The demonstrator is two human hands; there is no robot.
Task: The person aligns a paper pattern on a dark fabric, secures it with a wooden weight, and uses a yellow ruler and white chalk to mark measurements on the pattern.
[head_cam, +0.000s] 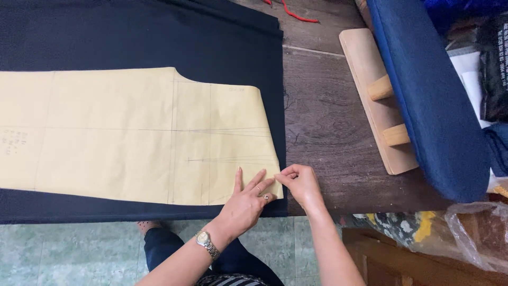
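A yellow paper pattern (132, 132) with pencil lines lies flat on dark navy fabric (159, 32) spread over a wooden table. My left hand (246, 201), wearing a wristwatch and rings, presses flat on the pattern's near right corner, fingers spread. My right hand (301, 182) pinches at the same corner's edge, fingertips closed where paper meets fabric; a pin or marker between them cannot be made out.
A blue padded sleeve board (428, 90) on a wooden stand (370, 95) sits at the right of the table (328, 127). Red thread (293, 13) lies at the far edge. Plastic-wrapped items (471, 233) sit lower right. Green floor tiles (69, 254) show below.
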